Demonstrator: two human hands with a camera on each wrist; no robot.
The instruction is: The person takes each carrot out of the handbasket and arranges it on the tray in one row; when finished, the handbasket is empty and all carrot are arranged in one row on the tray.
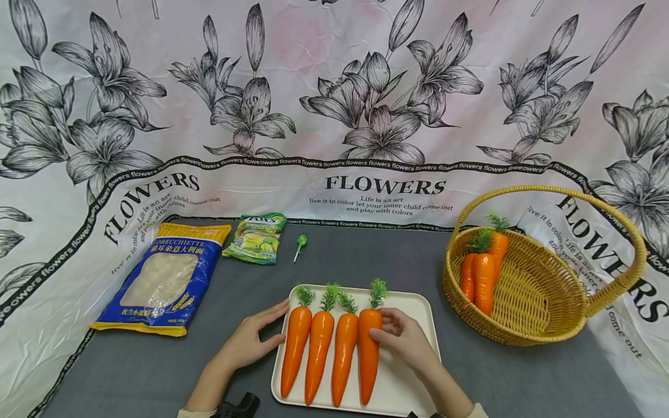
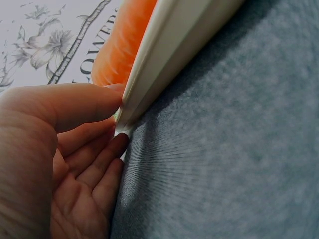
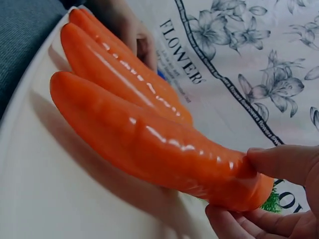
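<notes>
Several orange carrots with green tops lie side by side on the cream tray, their tips toward the person. My right hand pinches the rightmost carrot near its top, thumb on one side and fingertips on the other. In the right wrist view this carrot lies over the tray, with other carrots beyond it. At the tray's left side, my left hand rests with fingers extended along the rim. The left wrist view shows its thumb touching the tray edge, the other fingers loosely bent below.
A wicker basket with a tall handle stands at the right, holding three carrots. A blue and yellow pasta bag lies at the left. Toward the back are a green candy bag and a green lollipop.
</notes>
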